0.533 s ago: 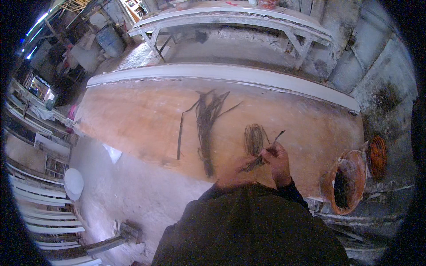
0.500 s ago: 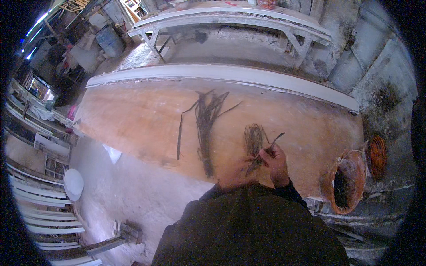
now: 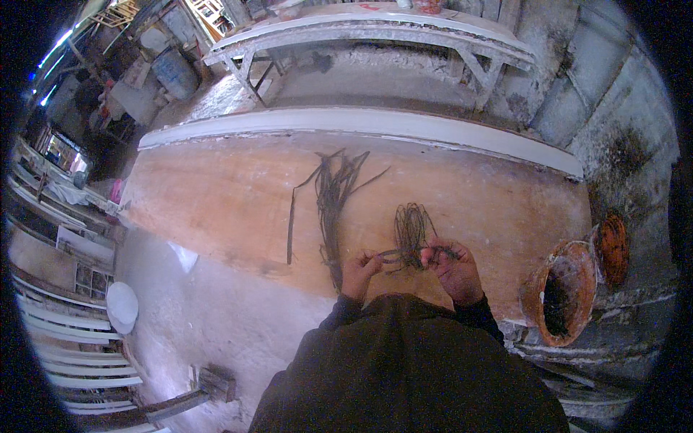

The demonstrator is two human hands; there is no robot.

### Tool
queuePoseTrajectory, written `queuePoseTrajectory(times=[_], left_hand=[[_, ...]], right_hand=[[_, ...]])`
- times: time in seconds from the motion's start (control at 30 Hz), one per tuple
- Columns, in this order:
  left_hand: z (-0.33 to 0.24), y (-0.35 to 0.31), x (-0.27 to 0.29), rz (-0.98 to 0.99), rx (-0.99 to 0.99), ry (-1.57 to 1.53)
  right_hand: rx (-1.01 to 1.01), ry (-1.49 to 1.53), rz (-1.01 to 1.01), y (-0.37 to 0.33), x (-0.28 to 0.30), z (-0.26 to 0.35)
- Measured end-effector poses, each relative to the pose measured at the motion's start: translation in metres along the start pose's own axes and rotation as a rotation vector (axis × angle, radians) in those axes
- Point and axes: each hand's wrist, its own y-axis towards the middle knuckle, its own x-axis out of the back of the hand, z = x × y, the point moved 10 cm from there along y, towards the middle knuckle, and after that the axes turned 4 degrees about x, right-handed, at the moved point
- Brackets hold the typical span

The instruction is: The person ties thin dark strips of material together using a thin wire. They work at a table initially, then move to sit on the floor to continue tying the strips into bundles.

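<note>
On your desk [image 3: 216,187], the dark coil [image 3: 411,225] lies between the near and far edges, right of the strip bundle [image 3: 332,195]. It sits just beyond and between your left hand [image 3: 361,273] and right hand [image 3: 456,273], the right nearer, its long axis running toward the far edge. Both hands reach in from the near edge: left fingertips pinched on a dark strand [image 3: 390,255], right fingers curled closed on a dark strip [image 3: 449,252]. Whether these join cannot be told.

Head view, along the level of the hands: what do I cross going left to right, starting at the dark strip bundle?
Strip bundle, left hand, dark coil, right hand, orange bucket, round orange object.
</note>
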Motion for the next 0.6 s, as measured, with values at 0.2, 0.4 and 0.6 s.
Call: queuePoseTrajectory(times=[0.2, 0.4, 0.6], left_hand=[[0.006, 0.004, -0.007, 0.155, -0.007, 0.076], [-0.013, -0.036, -0.068, 0.715, -0.202, 0.311], [-0.014, -0.050, -0.063, 0.597, 0.155, 0.053]], right_hand=[[0.063, -1.016, 0.201, 0.004, 0.006, 0.003], [0.220, -1.403, -0.265, 0.012, 0.032, 0.029], [0.716, -1.669, -0.282, 0.003, 0.012, 0.059]])
